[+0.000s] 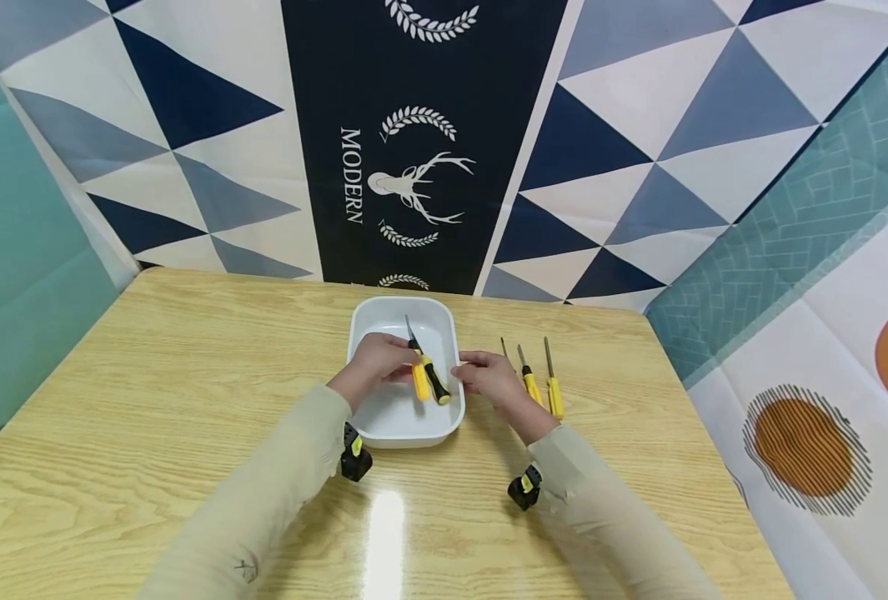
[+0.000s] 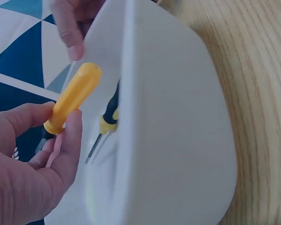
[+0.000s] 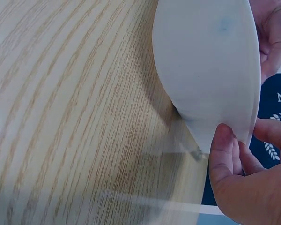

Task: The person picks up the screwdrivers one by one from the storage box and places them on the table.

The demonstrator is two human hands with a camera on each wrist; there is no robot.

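A white plastic basin (image 1: 409,427) stands on the wooden table. Over its inside, my left hand (image 1: 385,358) pinches a screwdriver by its yellow handle (image 2: 77,96), near the dark collar. Lying in the basin is another screwdriver (image 1: 436,383), its handle black and yellow; the near wall covers part of it in the left wrist view. My right hand (image 1: 489,379) grips the basin's right rim, fingers and thumb on either side of the wall (image 3: 206,70).
To the right of the basin several yellow-handled screwdrivers (image 1: 554,396) lie side by side, partly behind my right wrist. A patterned cloth backdrop (image 1: 428,150) rises at the table's far edge. Bare wood of the table (image 1: 188,375) stretches to the left.
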